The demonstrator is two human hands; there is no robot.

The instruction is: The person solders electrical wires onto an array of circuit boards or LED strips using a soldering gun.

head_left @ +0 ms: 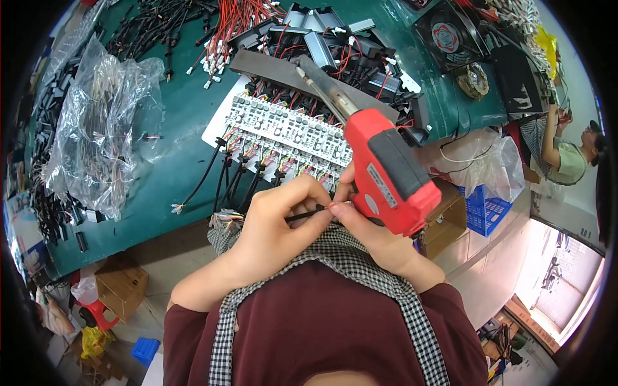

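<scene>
My left hand (267, 215) is closed around a thin black cable (301, 215), thumb and fingers pressed together near its end. Against that end the thumb and fingertip of my right hand (373, 241) pinch, so both hands meet in front of my apron. A red and black soldering gun (373, 164) lies in my right hand, its metal tip pointing up and to the left; its grip is mostly hidden. Just beyond my hands is a white panel of small circuit boards (290, 128), with coloured wires and black cables along its near edge.
A dark grey bar (257, 66) lies behind the boards, before a pile of grey metal housings (318, 48). To the left is a clear plastic bag (96, 128) of wires. Red wires (235, 26) and a fan (447, 38) stand farther back. A person (570, 154) is at right.
</scene>
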